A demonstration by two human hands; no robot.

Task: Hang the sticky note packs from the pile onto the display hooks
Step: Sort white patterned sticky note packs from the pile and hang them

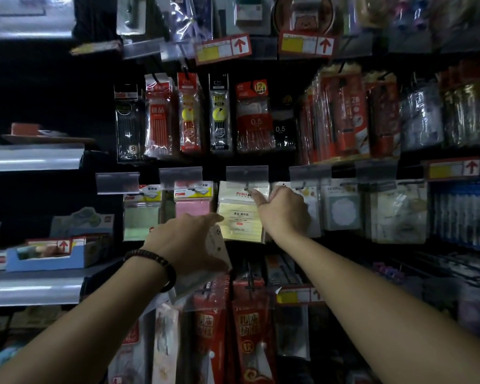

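A yellow sticky note pack (240, 220) hangs on a display hook (246, 187) in the middle row. My right hand (284, 210) is at its upper right, with the straight index finger pressing the pack's header just under the hook and the other fingers curled. My left hand (187, 241) grips a small pile of clear-wrapped sticky note packs (218, 245) beneath the palm, and its index finger points at the yellow pack's left edge. Pink (193, 209) and green (140, 220) sticky note packs hang on hooks to the left.
Pen and pencil packs (190, 115) hang in the row above, and red packs (250, 328) in the row below. Pale note packs (341, 209) hang to the right. Clear price-tag holders (247, 173) jut out above the hooks. Metal shelves (34, 159) with boxes stand at the left.
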